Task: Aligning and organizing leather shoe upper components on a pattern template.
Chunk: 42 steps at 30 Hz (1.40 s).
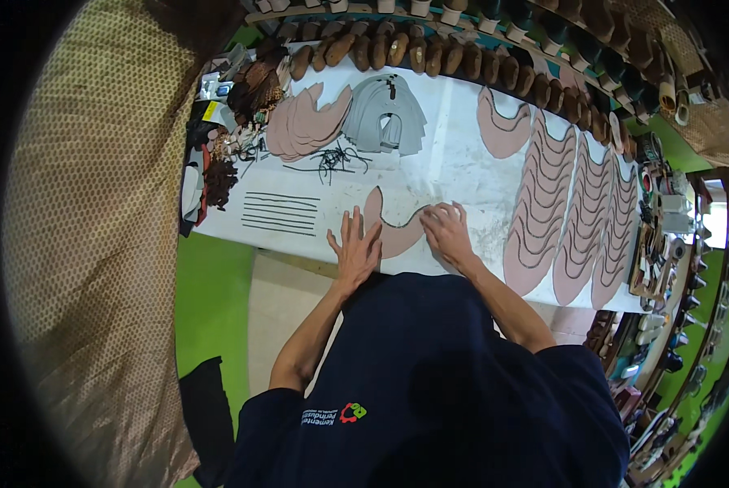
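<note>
A pink, U-shaped piece, like a cut shoe upper, lies on the white table in front of me. A thin dark strip follows its inner curve. Flat on the piece's left side rests my left hand, its fingers spread and holding nothing. My right hand has its fingers bent together over the piece's right tip, at the end of the strip. That tip is hidden under the fingers, so whether they pinch the pink piece too cannot be made out.
Several loose dark strips lie in rows at left. Beyond are stacked pink pieces, grey pieces and tangled strips. Overlapping pink pieces form columns at right. Brown shoe lasts line the far edge; clutter covers the left end.
</note>
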Available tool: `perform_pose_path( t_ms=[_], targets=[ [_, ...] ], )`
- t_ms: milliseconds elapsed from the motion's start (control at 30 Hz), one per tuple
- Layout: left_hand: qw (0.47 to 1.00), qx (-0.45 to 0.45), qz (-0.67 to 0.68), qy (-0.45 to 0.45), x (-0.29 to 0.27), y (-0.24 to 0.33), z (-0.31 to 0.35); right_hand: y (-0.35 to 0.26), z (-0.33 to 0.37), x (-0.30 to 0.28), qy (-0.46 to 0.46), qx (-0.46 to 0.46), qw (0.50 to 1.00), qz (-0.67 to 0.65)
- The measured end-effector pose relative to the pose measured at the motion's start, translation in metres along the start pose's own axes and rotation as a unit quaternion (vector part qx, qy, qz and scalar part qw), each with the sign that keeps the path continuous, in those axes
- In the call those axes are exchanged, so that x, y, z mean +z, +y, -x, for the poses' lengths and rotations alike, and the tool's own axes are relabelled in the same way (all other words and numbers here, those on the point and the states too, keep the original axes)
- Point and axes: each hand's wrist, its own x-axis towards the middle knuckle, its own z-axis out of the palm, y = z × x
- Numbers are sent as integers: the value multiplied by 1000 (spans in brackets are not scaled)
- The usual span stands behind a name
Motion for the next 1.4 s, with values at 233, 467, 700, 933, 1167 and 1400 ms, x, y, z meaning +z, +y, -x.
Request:
perform_pose_path(
  t_ms=[233, 467, 700, 933, 1167, 1400],
  targets=[
    [1000, -3, -21, -8, 7, -1, 0, -14, -3, 9, -27, -34, 999, 14],
    [1000, -25, -8, 16, 7, -2, -6, -20, -4, 16, -65, -60, 996, 21],
    [999, -14, -32, -10, 9, -9, -11, -26, -6, 20, -75, -93, 992, 33],
    [999, 2, -49, -21, 10, -14, -14, -40, -23, 26, -65, -90, 994, 4],
    [993, 46, -109, -2, 4, -16, -19, -47, -31, 38, -70, -102, 992, 17],
    [997, 24, -51, -50, -14, -13, -40, -55, -36, 44, -52, -89, 994, 36]
  ],
)
